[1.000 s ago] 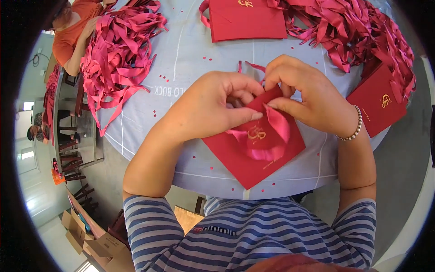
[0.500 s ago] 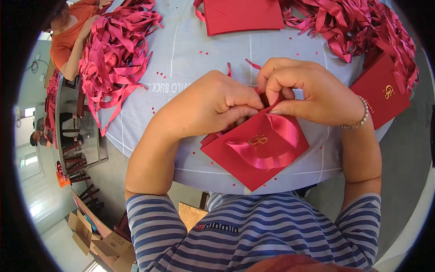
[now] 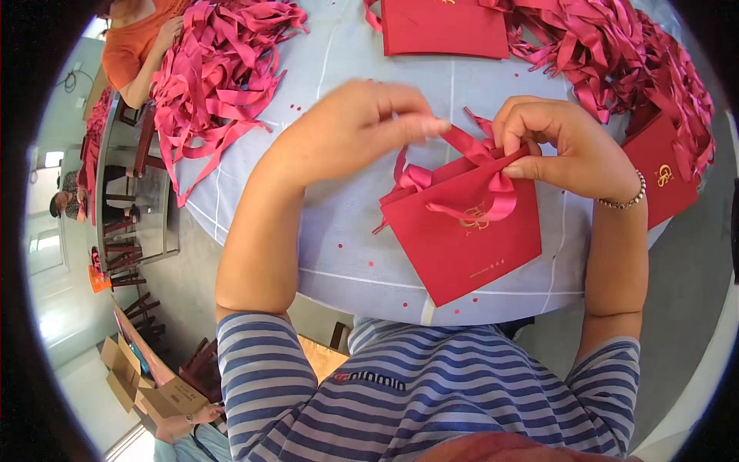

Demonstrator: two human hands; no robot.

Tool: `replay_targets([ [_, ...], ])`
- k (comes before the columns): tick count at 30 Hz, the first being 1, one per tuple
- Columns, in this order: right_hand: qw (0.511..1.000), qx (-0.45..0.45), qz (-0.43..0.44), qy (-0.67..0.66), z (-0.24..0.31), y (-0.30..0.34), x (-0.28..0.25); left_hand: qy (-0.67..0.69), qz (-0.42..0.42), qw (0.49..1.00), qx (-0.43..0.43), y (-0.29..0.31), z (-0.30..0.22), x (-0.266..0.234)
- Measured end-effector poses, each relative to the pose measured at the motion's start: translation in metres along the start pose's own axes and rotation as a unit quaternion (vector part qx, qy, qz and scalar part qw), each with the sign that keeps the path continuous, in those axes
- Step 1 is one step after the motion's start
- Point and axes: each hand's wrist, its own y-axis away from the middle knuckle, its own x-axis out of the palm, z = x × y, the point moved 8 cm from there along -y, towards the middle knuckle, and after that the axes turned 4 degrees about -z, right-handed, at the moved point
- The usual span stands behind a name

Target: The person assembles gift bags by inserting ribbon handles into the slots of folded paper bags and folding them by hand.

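Note:
A small red paper gift bag with a gold emblem lies tilted on the table in front of me, its mouth pointing away. Pink-red satin ribbon runs through its upper edge, with a loop drooping over the front panel. My right hand, a beaded bracelet at its wrist, pinches the ribbon and the bag's rim at the right corner. My left hand, partly blurred, is raised to the left of the mouth, thumb and forefinger together at the end of a straight stretch of ribbon.
A heap of ribbons lies at the far left, another ribbon heap at the far right. More red bags lie at the back, with another red bag at the right. Cardboard boxes stand lower left; a person in orange sits beyond.
My left hand has moved away from the bag's mouth, up and left, drawing ribbon out. The bag has turned and shifted right, with my right hand still at its rim.

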Motion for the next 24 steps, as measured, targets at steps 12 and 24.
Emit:
replay_targets([
  [12, 0.995, -0.028, 0.079, -0.053, 0.0, 0.005, -0.006, -0.325, -0.187, 0.926, -0.046, -0.006, 0.012, -0.028],
  [24, 0.997, -0.034, 0.071, 0.001, 0.001, 0.001, 0.007, -0.028, 0.067, 0.991, 0.109, -0.002, -0.028, 0.035],
])
